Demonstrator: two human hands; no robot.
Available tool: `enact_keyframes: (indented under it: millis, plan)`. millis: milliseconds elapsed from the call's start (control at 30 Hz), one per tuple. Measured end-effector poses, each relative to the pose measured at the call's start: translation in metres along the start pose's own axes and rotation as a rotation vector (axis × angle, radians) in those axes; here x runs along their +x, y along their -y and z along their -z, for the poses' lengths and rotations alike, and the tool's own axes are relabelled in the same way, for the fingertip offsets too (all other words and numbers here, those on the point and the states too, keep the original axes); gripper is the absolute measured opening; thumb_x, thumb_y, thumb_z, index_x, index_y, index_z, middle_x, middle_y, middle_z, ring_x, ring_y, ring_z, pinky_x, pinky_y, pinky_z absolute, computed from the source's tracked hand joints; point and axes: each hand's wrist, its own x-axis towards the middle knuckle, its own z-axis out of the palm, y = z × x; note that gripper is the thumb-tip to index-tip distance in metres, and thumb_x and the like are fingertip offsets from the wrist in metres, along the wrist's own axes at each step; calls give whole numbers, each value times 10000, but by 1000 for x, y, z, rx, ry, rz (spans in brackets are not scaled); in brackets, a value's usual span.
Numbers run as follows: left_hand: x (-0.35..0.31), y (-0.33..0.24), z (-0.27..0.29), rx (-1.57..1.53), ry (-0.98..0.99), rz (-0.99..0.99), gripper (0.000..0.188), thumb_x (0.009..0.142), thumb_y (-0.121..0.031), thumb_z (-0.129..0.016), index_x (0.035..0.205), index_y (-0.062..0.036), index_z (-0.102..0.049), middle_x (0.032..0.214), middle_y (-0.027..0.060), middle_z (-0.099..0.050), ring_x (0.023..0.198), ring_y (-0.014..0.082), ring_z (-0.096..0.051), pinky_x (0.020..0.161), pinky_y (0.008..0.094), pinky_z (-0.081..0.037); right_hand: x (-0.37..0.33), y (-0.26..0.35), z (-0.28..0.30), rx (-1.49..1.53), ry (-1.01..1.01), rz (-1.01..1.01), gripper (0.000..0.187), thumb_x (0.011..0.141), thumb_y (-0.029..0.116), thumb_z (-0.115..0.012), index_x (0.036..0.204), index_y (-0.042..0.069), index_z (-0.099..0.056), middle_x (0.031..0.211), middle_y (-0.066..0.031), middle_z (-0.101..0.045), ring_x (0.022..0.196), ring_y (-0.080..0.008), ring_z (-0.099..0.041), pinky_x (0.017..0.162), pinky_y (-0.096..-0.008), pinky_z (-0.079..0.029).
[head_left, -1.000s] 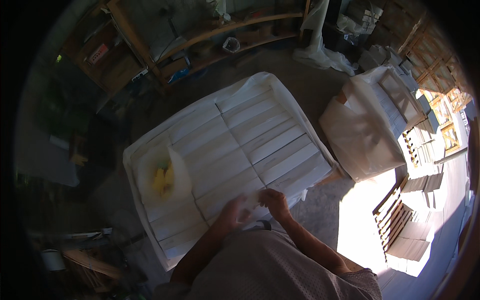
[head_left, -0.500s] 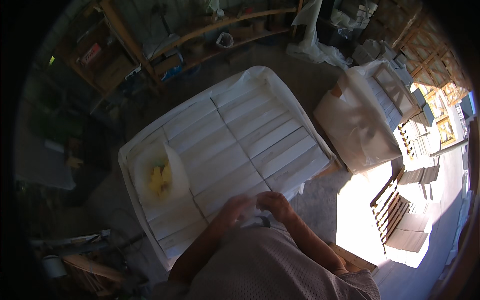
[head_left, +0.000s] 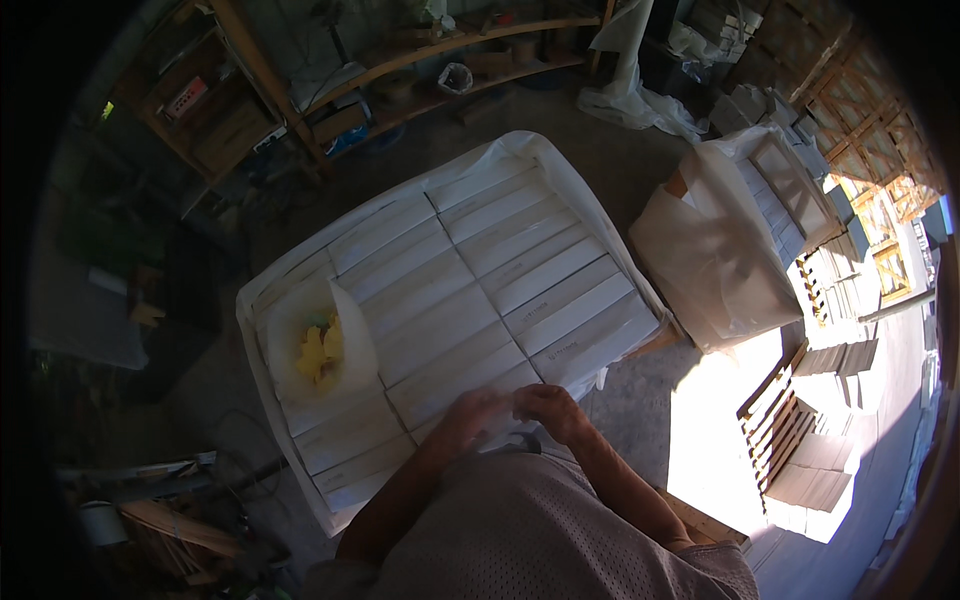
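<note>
Just in front of my body, my left hand point(head_left: 474, 416) and my right hand point(head_left: 549, 408) are close together over the near edge of a large wrapped stack of long white boxes point(head_left: 430, 275). The right hand's fingers are pinched closed; what they hold is too small to make out. Motion blurs the left hand's fingers, and a pale, see-through patch shows between the two hands. On the stack's left side, an open clear plastic bag point(head_left: 352, 350) has yellow pieces point(head_left: 320, 352) inside it.
Right of the stack stands a second load point(head_left: 715, 250) draped in plastic. Beyond it, a wooden pallet point(head_left: 772, 430) and flat cardboard point(head_left: 810, 470) lie in bright sun. Wooden shelves point(head_left: 480, 80) line the back. Timber pieces point(head_left: 180, 530) and a white bucket point(head_left: 103, 525) are at lower left.
The view has shifted very slightly. Both hands stay close together at the same place, the left still blurred. The boxes and the bag have not moved.
</note>
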Motion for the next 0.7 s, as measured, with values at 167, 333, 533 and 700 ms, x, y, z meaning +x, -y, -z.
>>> enact_keyframes:
  millis: [167,333,533,700]
  plan:
    - [4,6,-1,39,-37,-6,381,911,-409,-588,1124,-95,-613,1105,49,-612,1020,190,-546,742,406,-486,0,1,-2,-197,-36,23,221,900,191,-616,961,-7,-694,830,-58,-672,756,-134,-611,706,-279,-494]
    - [2,4,-1,102,-71,-70,342,927,-386,-576,1075,-84,-633,985,29,-629,889,152,-567,674,342,-482,3,1,-5,-295,-94,34,214,898,186,-614,938,-4,-704,809,-56,-675,729,-130,-608,674,-279,-490]
    - [-4,-6,1,246,-93,-157,361,929,-391,-572,1023,-49,-638,901,45,-618,800,145,-566,644,315,-477,4,-2,-2,-229,-43,128,248,908,199,-611,948,-32,-694,847,-83,-674,737,-146,-610,670,-290,-487]
    - [3,-1,6,281,-99,-236,294,933,-329,-592,970,-41,-642,826,41,-606,750,142,-556,629,308,-465,7,3,-5,-301,-50,94,241,912,199,-609,946,-24,-695,871,-83,-673,755,-141,-619,682,-289,-493]
